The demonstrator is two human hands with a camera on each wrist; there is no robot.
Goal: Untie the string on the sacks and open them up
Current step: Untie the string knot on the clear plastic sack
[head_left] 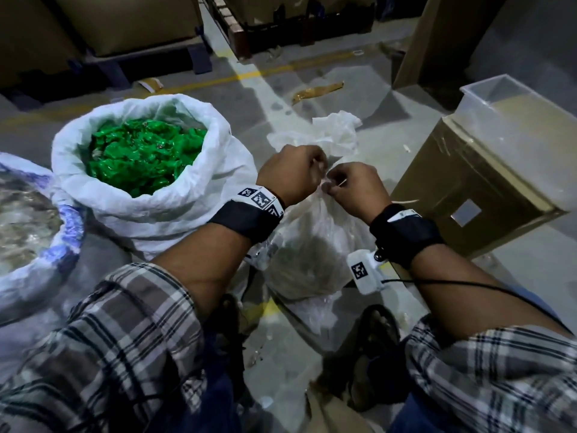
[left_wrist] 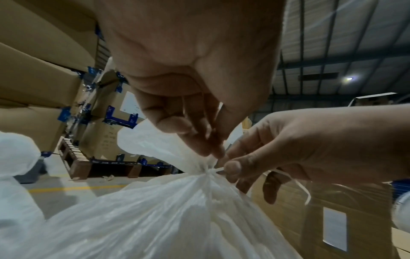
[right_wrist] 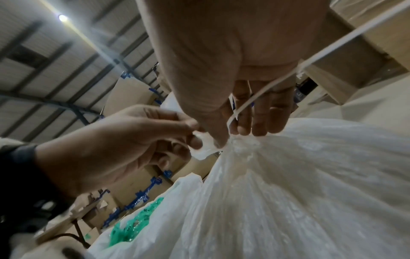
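A clear plastic sack [head_left: 307, 242] is being kept upright on the floor [head_left: 515, 264] between the person's feet, with its neck gathered and bound by a thin white string [left_wrist: 216, 170]. The knot is being worked at by both hands, which are held close together just above the sack's bulging body. The bunched plastic right above the tie is being pinched by the curled fingers of the left hand [head_left: 290, 173], its grip pressed together on the sack's neck. A short end of the string at the knot is being pinched between thumb and forefinger of the right hand [head_left: 352, 190], while a longer loose end is being left to trail past the palm and out beyond the wrist. The ruffled top of the sack is being fanned out beyond the hands.

To the left, a white woven sack [head_left: 150, 195] is standing open with its rim rolled down, and crumpled green material [head_left: 140, 157] is being shown inside. At the far left edge, a second opened sack [head_left: 46, 257] with blue markings is partly being shown. To the right, a brown cardboard box [head_left: 462, 195] is lying on the floor just beside the tied sack, with a clear plastic bin [head_left: 487, 95] behind it.
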